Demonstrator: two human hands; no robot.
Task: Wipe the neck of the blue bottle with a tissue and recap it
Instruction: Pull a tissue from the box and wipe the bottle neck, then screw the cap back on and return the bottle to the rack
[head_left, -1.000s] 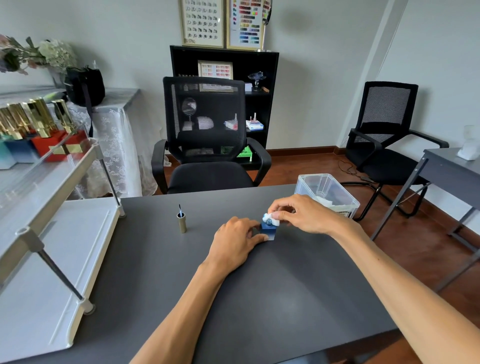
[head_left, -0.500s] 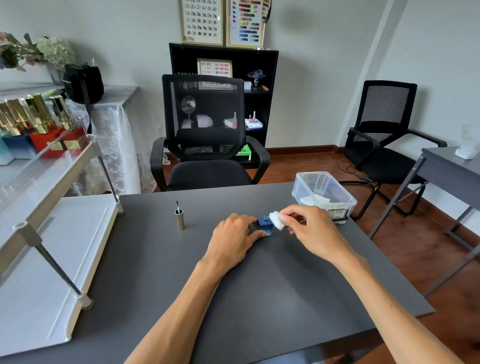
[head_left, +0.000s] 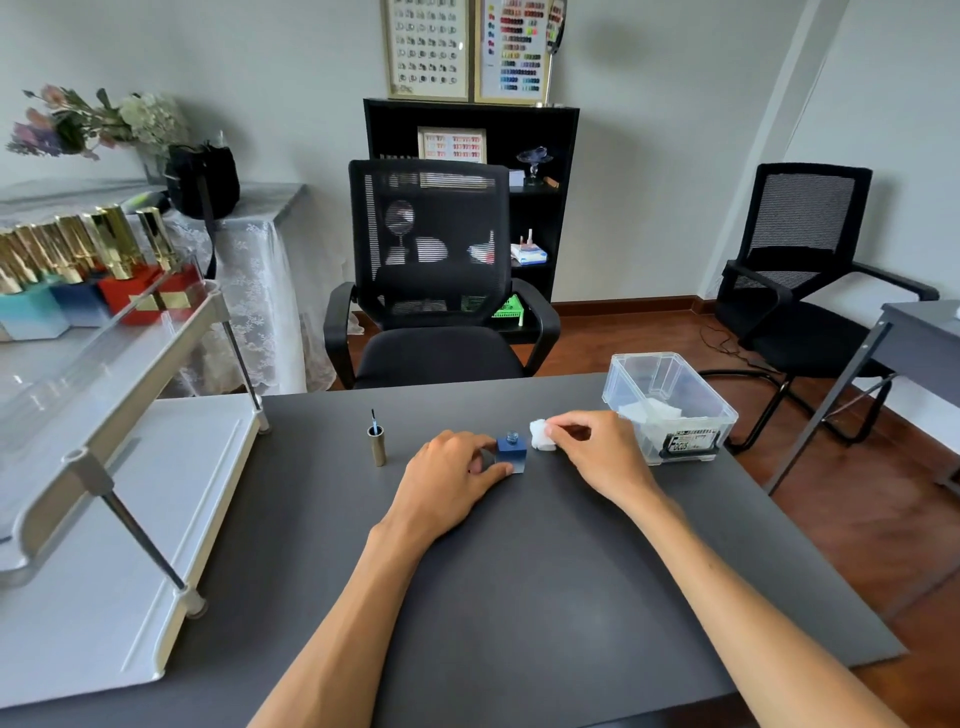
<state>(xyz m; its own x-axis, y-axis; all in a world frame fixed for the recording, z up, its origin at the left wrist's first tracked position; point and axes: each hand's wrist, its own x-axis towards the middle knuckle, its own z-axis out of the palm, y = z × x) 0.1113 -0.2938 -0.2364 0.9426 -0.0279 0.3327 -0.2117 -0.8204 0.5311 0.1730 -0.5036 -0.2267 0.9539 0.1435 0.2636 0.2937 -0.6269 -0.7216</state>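
a dark grey table (head_left: 519, 597) carries a small blue bottle (head_left: 511, 453) standing uncapped between the two hands, a gold cap (head_left: 377, 445) upright with its brush up to the left of the left hand, a clear plastic box (head_left: 670, 408) just beyond the right hand, and a white tiered rack (head_left: 119, 519) far left.

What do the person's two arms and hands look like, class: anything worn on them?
Both forearms are bare up to the picture's edge, with no sleeves showing. The left hand and right hand wear no gloves; no watch, bracelet or ring is visible.
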